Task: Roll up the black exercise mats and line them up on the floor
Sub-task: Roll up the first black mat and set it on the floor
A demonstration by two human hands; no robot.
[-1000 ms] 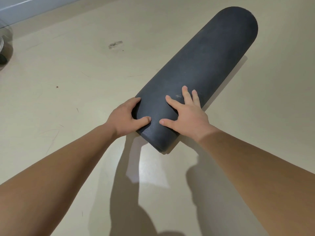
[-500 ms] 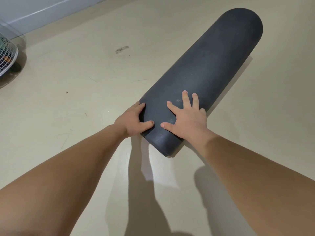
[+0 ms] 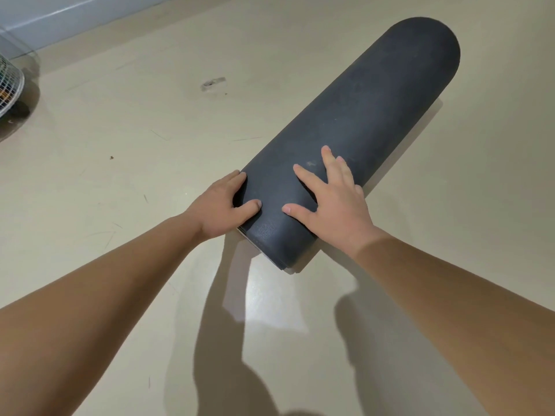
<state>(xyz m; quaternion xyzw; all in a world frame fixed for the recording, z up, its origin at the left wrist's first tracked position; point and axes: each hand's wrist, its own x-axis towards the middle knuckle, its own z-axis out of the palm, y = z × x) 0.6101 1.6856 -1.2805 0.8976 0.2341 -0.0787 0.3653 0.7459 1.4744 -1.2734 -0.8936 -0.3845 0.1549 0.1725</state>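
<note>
no real shift since a second ago. gripping the near end of the rolled mat (image 3: 360, 121) with the left hand (image 3: 219, 208), thumb on top; pressing with the right hand (image 3: 333, 202) flat, fingers spread. lying on the floor (image 3: 150, 175) well right of the fan (image 3: 9, 85), long axis running away rightward.

No words, labels, brand marks, numbers or signs can be read anywhere in view. The rolled black mat (image 3: 360, 124), lying from the centre out towards one o'clock, shows only plain dark surface with faint scuffs. The pale floor (image 3: 135, 139) carries small marks and scratches, none of them lettering. The wire fan guard (image 3: 9, 85) at nine o'clock is cut off by the edge, and nothing on it is legible.
</note>
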